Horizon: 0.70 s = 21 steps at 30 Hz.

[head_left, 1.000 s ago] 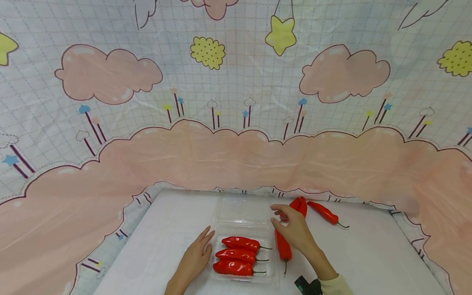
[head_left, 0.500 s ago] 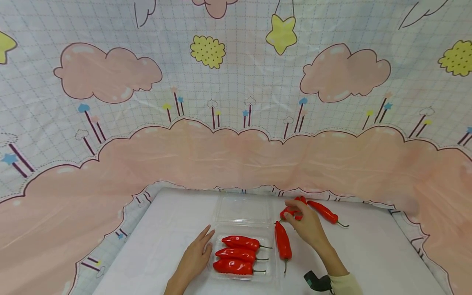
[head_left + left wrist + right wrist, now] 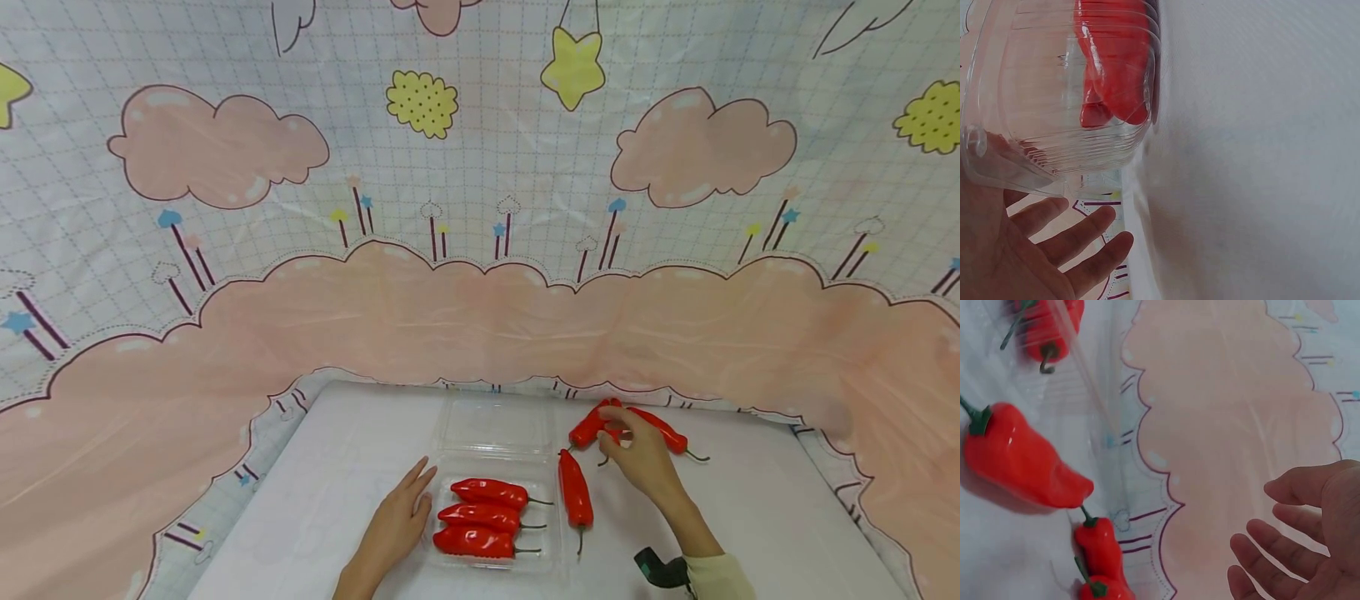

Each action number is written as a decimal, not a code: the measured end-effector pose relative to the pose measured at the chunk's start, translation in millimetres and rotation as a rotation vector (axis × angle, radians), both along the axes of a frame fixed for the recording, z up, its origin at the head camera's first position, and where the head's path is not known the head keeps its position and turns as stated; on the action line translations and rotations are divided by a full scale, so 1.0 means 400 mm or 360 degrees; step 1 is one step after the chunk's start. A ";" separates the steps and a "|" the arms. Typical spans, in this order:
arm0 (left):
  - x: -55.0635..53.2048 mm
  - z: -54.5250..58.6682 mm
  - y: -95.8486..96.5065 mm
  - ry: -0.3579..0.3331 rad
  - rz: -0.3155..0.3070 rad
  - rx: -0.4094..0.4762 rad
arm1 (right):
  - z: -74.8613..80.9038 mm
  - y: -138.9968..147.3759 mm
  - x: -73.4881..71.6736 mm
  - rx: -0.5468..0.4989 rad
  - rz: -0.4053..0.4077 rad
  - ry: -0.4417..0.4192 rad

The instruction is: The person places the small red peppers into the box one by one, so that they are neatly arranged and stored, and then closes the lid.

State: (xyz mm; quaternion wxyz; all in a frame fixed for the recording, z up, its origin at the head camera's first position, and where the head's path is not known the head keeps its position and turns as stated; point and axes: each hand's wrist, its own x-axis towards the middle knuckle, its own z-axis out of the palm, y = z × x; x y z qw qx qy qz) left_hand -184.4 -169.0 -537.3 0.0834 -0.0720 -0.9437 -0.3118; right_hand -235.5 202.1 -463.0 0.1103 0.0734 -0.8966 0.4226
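Peppers [image 3: 480,518], three of them, lie side by side in the clear box [image 3: 557,550]; we record their long axes as left to right, blunt tips left, green stems right. The lid [image 3: 495,425] lies folded back on the far side of the box. Just right of the box we note a lone pepper [image 3: 575,492], its long axis near to far, stem toward the near edge, tip pointing far. Its tip sits just beside the stem of a slanted pepper [image 3: 587,427], which runs from a near-left stem to the far right. A partly covered pepper [image 3: 615,434] lies right of that one, stem toward the near left; the right hand [image 3: 641,454] hides much of it. We see this hand with thumb and fingers apart and loosely bent; from the head view we cannot tell whether it touches the covered pepper. Farther right, the outermost pepper [image 3: 663,429] points its tip far left and its stem near right. The left hand [image 3: 397,521] is at the box's left side, fingers extended and spread; we cannot tell whether its thumb touches the wall. All rests on the white table [image 3: 300,500].
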 end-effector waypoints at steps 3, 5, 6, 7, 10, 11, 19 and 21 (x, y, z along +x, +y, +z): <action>0.000 0.000 0.000 -0.0005 0.0001 0.0001 | -0.010 0.015 -0.009 0.0025 -0.0008 0.0013; 0.000 -0.001 -0.001 -0.0007 0.0000 0.0001 | -0.017 0.024 -0.016 0.0041 -0.0017 0.0015; 0.000 0.000 0.000 -0.0006 -0.0002 0.0000 | -0.020 0.029 -0.020 0.0051 -0.0024 0.0009; 0.000 0.000 0.000 -0.0006 -0.0003 0.0000 | -0.022 0.034 -0.024 0.0061 -0.0029 0.0005; 0.000 0.001 0.000 -0.0003 -0.0006 0.0005 | -0.026 0.046 -0.038 0.0085 -0.0042 -0.0002; 0.000 0.001 0.000 -0.0001 -0.0008 0.0006 | -0.027 0.050 -0.042 0.0094 -0.0043 0.0000; 0.001 0.002 0.000 0.0005 -0.0006 0.0007 | -0.043 0.083 -0.064 0.0126 -0.0067 0.0039; 0.001 0.001 0.000 0.0006 -0.0005 0.0004 | -0.047 0.091 -0.068 0.0147 -0.0083 0.0025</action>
